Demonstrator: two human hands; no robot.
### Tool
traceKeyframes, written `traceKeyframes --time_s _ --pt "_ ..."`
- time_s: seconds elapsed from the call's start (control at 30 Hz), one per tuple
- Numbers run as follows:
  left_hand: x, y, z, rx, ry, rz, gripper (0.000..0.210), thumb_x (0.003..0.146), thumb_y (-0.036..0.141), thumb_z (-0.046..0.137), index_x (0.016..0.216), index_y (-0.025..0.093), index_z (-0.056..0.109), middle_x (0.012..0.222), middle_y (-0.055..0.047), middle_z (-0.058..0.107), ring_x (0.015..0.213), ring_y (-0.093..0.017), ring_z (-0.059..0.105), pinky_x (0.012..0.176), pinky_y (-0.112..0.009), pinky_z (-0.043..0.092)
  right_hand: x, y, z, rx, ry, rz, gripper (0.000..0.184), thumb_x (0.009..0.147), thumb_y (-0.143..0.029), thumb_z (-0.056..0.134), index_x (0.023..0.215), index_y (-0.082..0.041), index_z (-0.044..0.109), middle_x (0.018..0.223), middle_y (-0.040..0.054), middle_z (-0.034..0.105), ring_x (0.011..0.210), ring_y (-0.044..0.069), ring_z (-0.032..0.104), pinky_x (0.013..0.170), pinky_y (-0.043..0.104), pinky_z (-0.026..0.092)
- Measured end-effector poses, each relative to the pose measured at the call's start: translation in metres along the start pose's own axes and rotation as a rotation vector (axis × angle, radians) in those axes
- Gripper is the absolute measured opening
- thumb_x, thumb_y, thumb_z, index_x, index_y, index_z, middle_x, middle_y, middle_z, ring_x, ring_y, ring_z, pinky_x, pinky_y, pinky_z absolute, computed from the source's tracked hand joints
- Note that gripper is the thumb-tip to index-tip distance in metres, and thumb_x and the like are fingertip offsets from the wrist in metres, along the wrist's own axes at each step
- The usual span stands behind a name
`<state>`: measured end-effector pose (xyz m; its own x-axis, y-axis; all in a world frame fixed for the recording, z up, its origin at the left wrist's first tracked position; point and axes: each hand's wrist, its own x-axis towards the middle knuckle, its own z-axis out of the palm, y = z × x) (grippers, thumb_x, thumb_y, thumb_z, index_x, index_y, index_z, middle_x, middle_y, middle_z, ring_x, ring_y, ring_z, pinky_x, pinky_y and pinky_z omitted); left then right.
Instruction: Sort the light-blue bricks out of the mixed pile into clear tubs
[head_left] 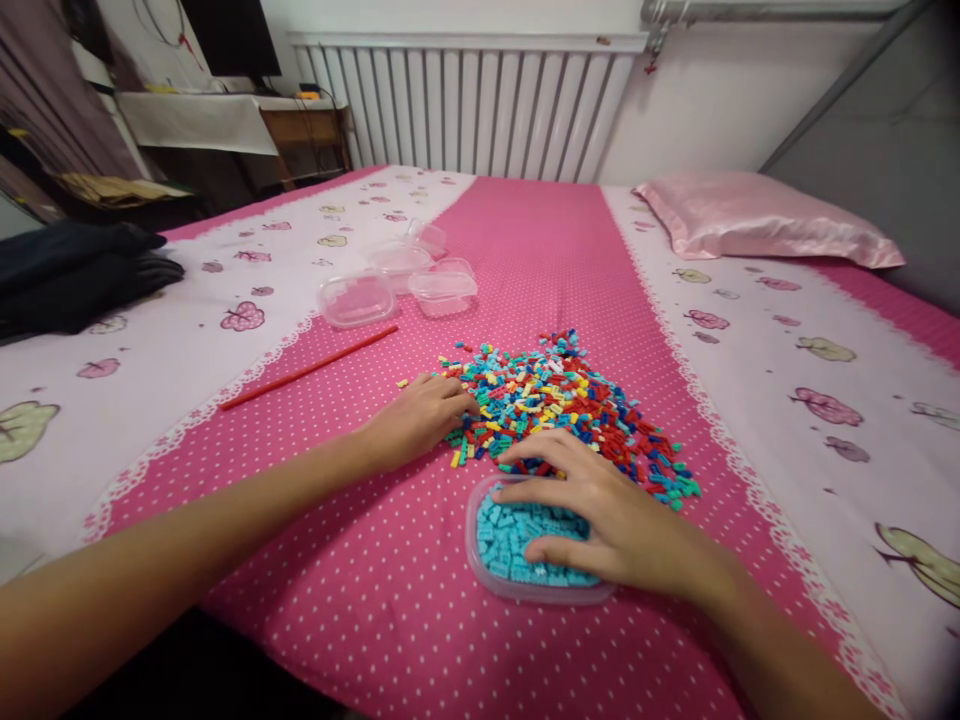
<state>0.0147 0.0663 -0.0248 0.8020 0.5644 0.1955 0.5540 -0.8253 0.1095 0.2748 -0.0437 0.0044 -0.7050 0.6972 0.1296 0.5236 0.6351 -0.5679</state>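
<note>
A loose pile of small multicoloured toy building bricks lies spread on the pink dotted bedspread. At the pile's left edge is my left hand, its fingers bent together and pointing down into the bricks; whatever may be between the fingertips is hidden. My right hand hovers over a clear plastic container with thumb and fingers apart and nothing visibly held. Turquoise bricks fill that container, which stands in front of the pile. The hand covers its right side.
Several clear plastic containers sit beyond the pile to the left. A thin red stick lies left of my left hand. Dark folded cloth rests at the far left, and a pink pillow at the back right. A radiator stands behind the bed.
</note>
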Motion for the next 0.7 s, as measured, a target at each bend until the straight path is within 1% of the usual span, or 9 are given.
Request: traceKeyframes --time_s 0.1,0.23,0.37,0.47,0.6,0.7 --pt "0.0001 -0.0019 -0.0003 -0.028 -0.006 -0.009 0.015 0.1 0.021 0.051 0.106 0.019 0.065 0.104 -0.006 0.066 0.097 -0.021 0.06 0.084 -0.033 0.04 0.0002 -0.0002 0.0003 0.006 -0.009 0.006 0.042 0.092 -0.051 0.065 0.127 -0.028 0.066 0.137 0.0085 0.056 0.128 0.026 0.048 0.11 0.048 0.039" --pt "0.0 -0.0044 -0.0027 -0.042 -0.003 -0.031 0.012 0.099 0.027 0.056 0.101 0.02 0.066 0.102 -0.005 0.068 0.098 -0.022 0.061 0.084 -0.034 0.038 -0.0001 -0.0007 0.0 0.012 -0.011 0.014 0.043 0.094 -0.051 0.062 0.131 -0.029 0.063 0.138 0.009 0.054 0.129 0.027 0.047 0.111 0.049 0.038" --pt "0.0 -0.0031 -0.0064 -0.04 0.002 -0.041 0.012 0.098 0.028 0.057 0.096 0.02 0.067 0.096 -0.004 0.069 0.096 -0.021 0.061 0.084 -0.034 0.036 -0.0012 -0.0004 -0.0006 0.019 -0.006 0.016 0.041 0.095 -0.049 0.061 0.13 -0.028 0.064 0.137 0.0095 0.054 0.129 0.027 0.047 0.111 0.05 0.037" --pt "0.0005 -0.0017 -0.0069 -0.044 0.013 -0.045 0.011 0.098 0.028 0.058 0.1 0.02 0.066 0.095 -0.003 0.07 0.094 -0.02 0.061 0.085 -0.034 0.036 -0.0016 0.0005 -0.0006 0.032 0.0 0.014 0.04 0.095 -0.05 0.06 0.128 -0.028 0.065 0.136 0.0091 0.055 0.128 0.027 0.048 0.111 0.05 0.037" --pt "0.0011 -0.002 -0.0035 -0.041 0.031 -0.04 0.015 0.097 0.028 0.059 0.109 0.021 0.065 0.104 -0.005 0.069 0.099 -0.021 0.06 0.086 -0.034 0.036 -0.0005 0.0013 -0.0005 0.054 0.007 0.013 0.043 0.095 -0.052 0.059 0.13 -0.028 0.064 0.136 0.0093 0.056 0.128 0.027 0.048 0.111 0.049 0.037" --pt "0.0009 -0.003 -0.0016 -0.032 0.025 -0.02 0.016 0.098 0.024 0.058 0.11 0.024 0.069 0.105 -0.005 0.068 0.098 -0.021 0.059 0.086 -0.034 0.035 0.0002 0.0012 -0.0003 0.063 0.011 0.024 0.041 0.095 -0.053 0.058 0.126 -0.027 0.066 0.135 0.0092 0.056 0.127 0.027 0.049 0.111 0.049 0.037"
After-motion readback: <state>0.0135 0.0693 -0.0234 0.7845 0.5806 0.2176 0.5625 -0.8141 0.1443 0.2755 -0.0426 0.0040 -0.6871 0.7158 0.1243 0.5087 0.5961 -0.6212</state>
